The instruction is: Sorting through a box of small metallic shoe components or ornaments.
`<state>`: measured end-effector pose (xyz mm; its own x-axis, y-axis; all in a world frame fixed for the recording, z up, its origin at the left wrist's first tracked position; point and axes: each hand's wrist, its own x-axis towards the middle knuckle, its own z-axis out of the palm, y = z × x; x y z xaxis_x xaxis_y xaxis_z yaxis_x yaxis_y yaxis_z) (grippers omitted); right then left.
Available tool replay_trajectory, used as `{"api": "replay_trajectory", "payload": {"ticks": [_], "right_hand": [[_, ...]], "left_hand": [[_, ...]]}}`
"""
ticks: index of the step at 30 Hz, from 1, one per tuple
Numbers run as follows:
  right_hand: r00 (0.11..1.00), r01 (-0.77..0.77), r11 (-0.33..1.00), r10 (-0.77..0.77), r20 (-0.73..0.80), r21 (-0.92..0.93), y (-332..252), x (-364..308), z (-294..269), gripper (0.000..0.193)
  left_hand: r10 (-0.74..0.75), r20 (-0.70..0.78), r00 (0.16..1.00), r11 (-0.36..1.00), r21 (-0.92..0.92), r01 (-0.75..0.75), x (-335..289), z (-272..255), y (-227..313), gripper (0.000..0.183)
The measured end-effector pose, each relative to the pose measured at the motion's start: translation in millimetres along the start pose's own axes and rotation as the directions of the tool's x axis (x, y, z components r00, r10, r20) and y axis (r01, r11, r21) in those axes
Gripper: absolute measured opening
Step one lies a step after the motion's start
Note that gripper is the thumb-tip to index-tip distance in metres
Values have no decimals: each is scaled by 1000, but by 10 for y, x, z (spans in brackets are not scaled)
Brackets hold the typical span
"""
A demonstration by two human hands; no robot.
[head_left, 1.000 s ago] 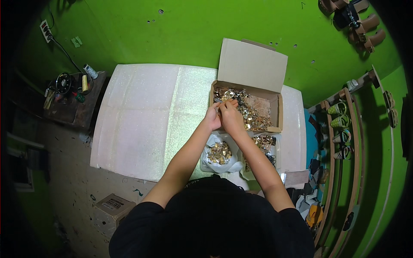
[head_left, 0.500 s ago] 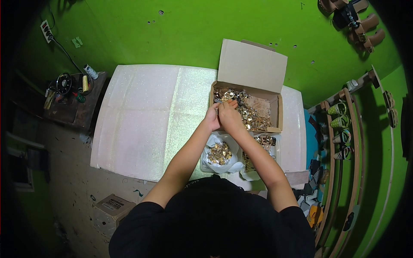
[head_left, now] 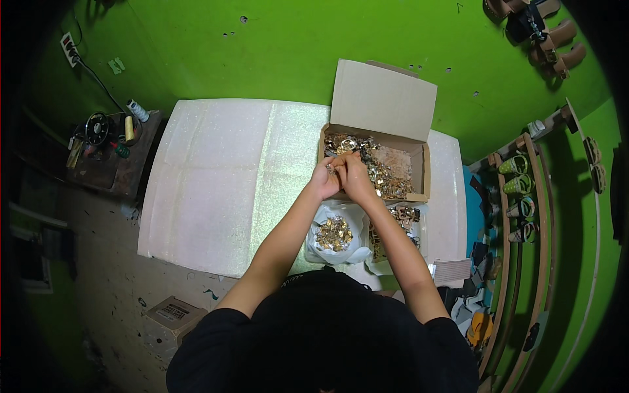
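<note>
My left hand (head_left: 325, 181) is cupped, palm up, over the front left part of an open cardboard box (head_left: 424, 173). Small shiny metal pieces (head_left: 331, 169) lie in its palm. Close against it, my right hand (head_left: 355, 179) has its fingers bent together over the left palm and fingers; what they pinch is too small to make out. Inside the box is a heap of gold and silver metal buckles and fittings (head_left: 386, 185). Nearer to me sits a white plastic-lined container (head_left: 357, 249) with a pile of gold and silver pieces (head_left: 334, 234).
A second plastic-lined tray (head_left: 422, 229) of buckles lies partly under my right forearm. Everything stands on a glittery white table (head_left: 216, 177) against a green wall. A wooden rack (head_left: 544, 216) with sandals is at right; a small dark table (head_left: 108, 170) with thread spools at left.
My right hand's fingers have drawn back slightly and curled, so the small metal pieces in my left palm show more. The left hand stays in nearly the same place.
</note>
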<state>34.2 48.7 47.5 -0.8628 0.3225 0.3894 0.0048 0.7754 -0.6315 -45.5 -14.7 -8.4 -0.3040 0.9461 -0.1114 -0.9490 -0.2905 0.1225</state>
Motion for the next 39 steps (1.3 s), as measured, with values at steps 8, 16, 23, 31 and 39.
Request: {"api": "replay_trajectory", "payload": {"ticks": [8,16,23,31,39], "right_hand": [[868,-497,733,423,262,464,51,-29,-181,13],[661,-739,471,368,654,481,-69,-426,-427,13],[693,-637,730,401,599,247,-86,-647,-440,15],[805,-460,871,326,495,174,-174,-667,-448,14],[922,-288,954,253,292,85,-244,-323,-476,16]], "left_hand": [[2,-34,999,1000,-12,-2,-28,36,-18,46],[-18,26,1000,984,-177,22,-58,73,6,46],[-19,20,1000,983,-182,23,-47,78,-3,46],[-19,31,999,987,-158,24,-51,80,-4,45],[-14,10,1000,994,-108,15,-54,90,-10,46]]}}
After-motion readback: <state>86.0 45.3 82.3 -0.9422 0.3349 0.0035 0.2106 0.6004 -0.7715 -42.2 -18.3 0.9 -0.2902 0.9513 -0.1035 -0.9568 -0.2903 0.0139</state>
